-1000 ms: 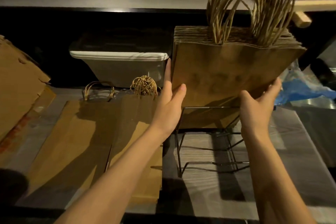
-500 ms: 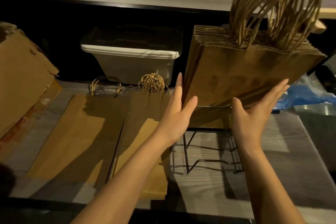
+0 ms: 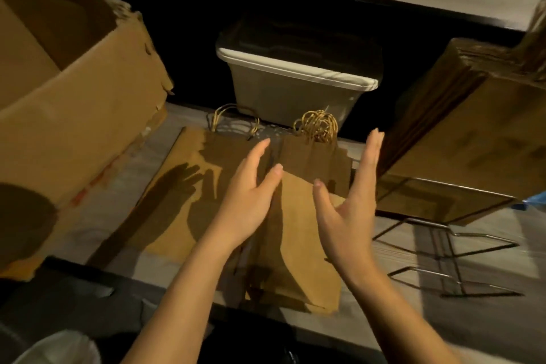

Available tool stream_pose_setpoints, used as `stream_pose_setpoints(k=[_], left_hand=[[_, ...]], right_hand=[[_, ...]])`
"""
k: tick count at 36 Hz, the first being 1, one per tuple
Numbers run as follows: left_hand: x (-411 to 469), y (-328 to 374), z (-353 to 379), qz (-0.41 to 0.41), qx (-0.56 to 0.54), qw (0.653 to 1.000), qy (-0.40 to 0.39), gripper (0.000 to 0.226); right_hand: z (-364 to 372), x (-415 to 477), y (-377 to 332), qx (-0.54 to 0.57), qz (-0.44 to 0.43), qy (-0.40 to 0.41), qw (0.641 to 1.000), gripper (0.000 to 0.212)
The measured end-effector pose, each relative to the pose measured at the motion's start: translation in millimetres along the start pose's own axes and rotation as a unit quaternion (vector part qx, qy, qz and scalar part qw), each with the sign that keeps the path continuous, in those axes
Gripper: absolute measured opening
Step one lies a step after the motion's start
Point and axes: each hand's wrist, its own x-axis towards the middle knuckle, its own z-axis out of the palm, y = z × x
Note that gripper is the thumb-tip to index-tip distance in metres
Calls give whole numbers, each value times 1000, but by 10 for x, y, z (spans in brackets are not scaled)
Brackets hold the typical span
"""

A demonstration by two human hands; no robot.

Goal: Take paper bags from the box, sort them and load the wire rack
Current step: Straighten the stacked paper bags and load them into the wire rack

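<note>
We see the left hand [image 3: 248, 201] and the right hand [image 3: 351, 207] both spread wide, fingers straight, palms facing each other and holding nothing. They are above the flat paper bags [image 3: 298, 245] lying on the table [image 3: 487, 322]. Just right of the right hand stands the wire rack [image 3: 449, 248], carrying an upright stack of bags [image 3: 472, 151]. Left of the left hand sits the open cardboard box [image 3: 74, 115], and beyond the fingertips a pale bin [image 3: 295, 86].
</note>
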Motion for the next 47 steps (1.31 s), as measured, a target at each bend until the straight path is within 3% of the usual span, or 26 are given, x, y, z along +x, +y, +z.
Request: stream_pose_setpoints(k=[4,9,12,16,21,36,47], left_hand=[[42,-245,-400,-33,14,997,64,45],[35,-555,-785,-94,30,990,104,48],[28,-737,-973,-158,68,980,99,52],[56,-983,-1161,-266,245,931,45,60],[125,-1139,-1270,-325,284,902,14,66],[289,-1133,-1440,-307,224,925,26,74],[310,-1024,-1561,-260,46,959,101,50]], right_hand=[[345,-127,-162,63,39,-78,994,89],[691,-268,-301,184,220,-160,944,81],[874,-301,-326,222,307,-203,903,77],[1086,-336,-322,197,357,-233,883,79],[1228,-374,-247,168,414,-249,859,81],[1345,-330,-341,174,454,-190,853,97],[827,-90,-676,277,380,-98,877,66]])
